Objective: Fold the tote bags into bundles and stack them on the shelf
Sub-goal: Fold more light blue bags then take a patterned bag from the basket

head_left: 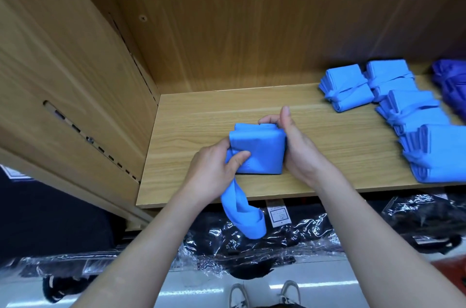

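Note:
A light blue tote bag, folded into a thick square, lies on the wooden shelf near its front edge. My left hand grips the bag's left side, thumb on top. The bag's handle strap hangs from under that hand, over the shelf edge. My right hand clasps the right side of the fold, fingers curled behind it and thumb pointing up. Several tied blue bundles lie on the shelf at the right.
A dark purple-blue bundle lies at the far right of the shelf. The cabinet's side wall rises at the left. Below the shelf lie black items in clear plastic bags. My shoes stand on the pale floor.

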Demonstrator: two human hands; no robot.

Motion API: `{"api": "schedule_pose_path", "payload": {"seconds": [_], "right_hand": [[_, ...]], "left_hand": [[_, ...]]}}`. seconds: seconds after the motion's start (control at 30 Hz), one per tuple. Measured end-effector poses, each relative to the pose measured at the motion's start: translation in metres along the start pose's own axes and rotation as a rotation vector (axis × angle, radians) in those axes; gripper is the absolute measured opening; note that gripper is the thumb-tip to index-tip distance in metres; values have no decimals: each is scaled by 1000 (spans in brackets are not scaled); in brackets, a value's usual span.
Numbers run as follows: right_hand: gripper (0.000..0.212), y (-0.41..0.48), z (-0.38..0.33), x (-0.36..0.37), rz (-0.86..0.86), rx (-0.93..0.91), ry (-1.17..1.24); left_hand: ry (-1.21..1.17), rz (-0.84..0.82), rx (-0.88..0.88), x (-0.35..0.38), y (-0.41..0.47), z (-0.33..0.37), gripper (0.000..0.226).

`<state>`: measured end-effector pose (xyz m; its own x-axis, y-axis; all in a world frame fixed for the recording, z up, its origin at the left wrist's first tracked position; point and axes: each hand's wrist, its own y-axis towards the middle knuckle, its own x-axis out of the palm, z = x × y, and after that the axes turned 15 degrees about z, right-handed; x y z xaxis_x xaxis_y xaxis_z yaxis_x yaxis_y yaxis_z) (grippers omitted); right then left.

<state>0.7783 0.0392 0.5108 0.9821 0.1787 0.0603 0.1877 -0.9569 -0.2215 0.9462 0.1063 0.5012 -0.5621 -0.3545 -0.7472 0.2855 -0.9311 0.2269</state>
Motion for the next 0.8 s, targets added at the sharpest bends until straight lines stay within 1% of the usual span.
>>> {"api": "schedule_pose_path", "payload": {"seconds": [0.03,0.07,0.13,0.17,0.23,0.27,0.3,0.33,0.37,0.4,0.47,0.53,0.6,0.63,0.67,0.7,0.73,0.8], "right_hand": [[51,-3,1,3,23,-58,-67],[43,-8,1,8,84,-119,-119],[21,-12,5,19,278,-218,-127],[15,-12,8,22,367,-257,-108],[13,-13,12,28,489,-342,-85],[14,-14,13,29,529,-385,-86],[15,-14,13,29,561,-425,-92],[15,-16,13,30,577,-464,-99],[13,-18,13,32,574,-507,-104],[11,-21,13,33,560,-552,-112],[13,-23,15,33,531,-637,-138],[20,-24,17,31,513,-708,-171],[25,-22,18,27,496,-749,-214],[27,-21,16,24,461,-751,-253],[30,-21,14,21,394,-735,-310],[34,-21,10,16,298,-705,-385],[39,-22,5,10,183,-665,-490],[61,-21,-9,2,-15,-609,-807]], "left_hand": [[-11,15,-23,0,0,2,31],[-22,32,-45,0,0,5,30],[-46,52,-92,1,-2,10,27],[-72,65,-140,1,-3,13,28],[-145,88,-232,1,-4,15,40],[-150,84,-218,1,-3,14,50],[-152,40,-197,0,-2,13,61],[-204,-26,-190,-1,0,13,71],[-324,-115,-219,-3,2,13,76],[-494,-206,-279,-5,3,15,77],[-760,-320,-352,-9,4,13,72],[-828,-360,-309,-11,5,11,58],[-783,-327,-257,-13,4,14,47],[-682,-280,-209,-13,3,16,44],[-540,-228,-152,-13,2,17,43],[-370,-163,-97,-13,0,17,41],[-266,-95,-46,-14,-3,19,36],[-213,-15,93,-15,-6,22,29]]}}
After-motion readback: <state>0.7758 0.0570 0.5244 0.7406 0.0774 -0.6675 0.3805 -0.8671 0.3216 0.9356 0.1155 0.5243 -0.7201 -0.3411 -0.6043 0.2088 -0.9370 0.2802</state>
